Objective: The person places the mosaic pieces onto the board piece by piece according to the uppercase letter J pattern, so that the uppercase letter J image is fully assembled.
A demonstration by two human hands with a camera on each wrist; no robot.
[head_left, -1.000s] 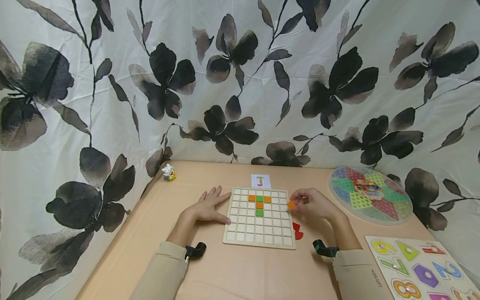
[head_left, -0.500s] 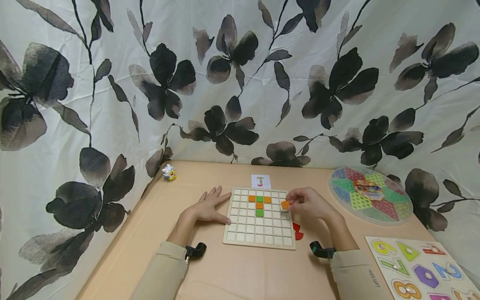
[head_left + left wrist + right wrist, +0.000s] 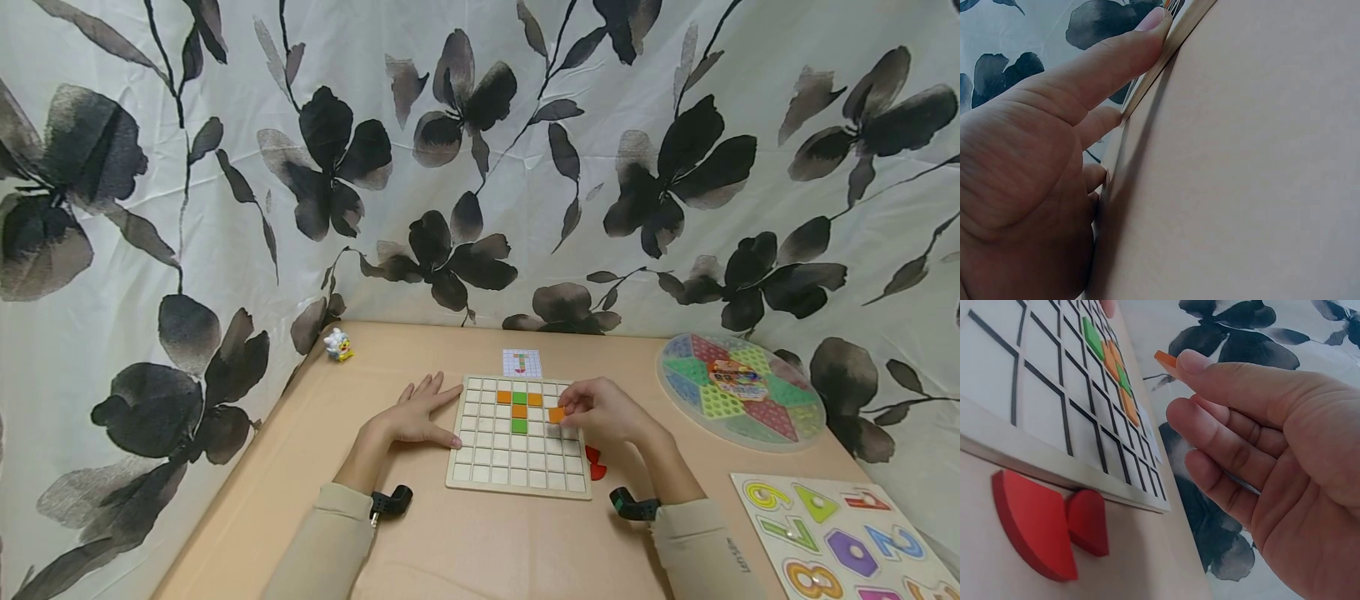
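A wooden grid board (image 3: 491,457) with white square cells lies on the table; orange and green square tiles (image 3: 519,412) sit in its upper middle cells in a T-like layout. Above the board's right part my right hand (image 3: 609,410) pinches an orange square tile (image 3: 556,415) between thumb and fingers; the tile also shows in the right wrist view. My left hand (image 3: 411,417) lies spread at the board's left edge, its thumb and a fingertip touching the rim. In the left wrist view the left thumb (image 3: 1116,59) rests on that wooden edge.
Two red quarter-round pieces (image 3: 1035,525) lie beside the board's right edge. Behind it is a small pattern card (image 3: 522,362). A round Chinese-checkers-style board (image 3: 787,417) stands back right, a number puzzle board (image 3: 810,508) front right, and a small toy figure (image 3: 338,344) back left.
My right hand has moved left with the orange tile, from the board's right edge to over its right-hand cells. The left hand stays in place.
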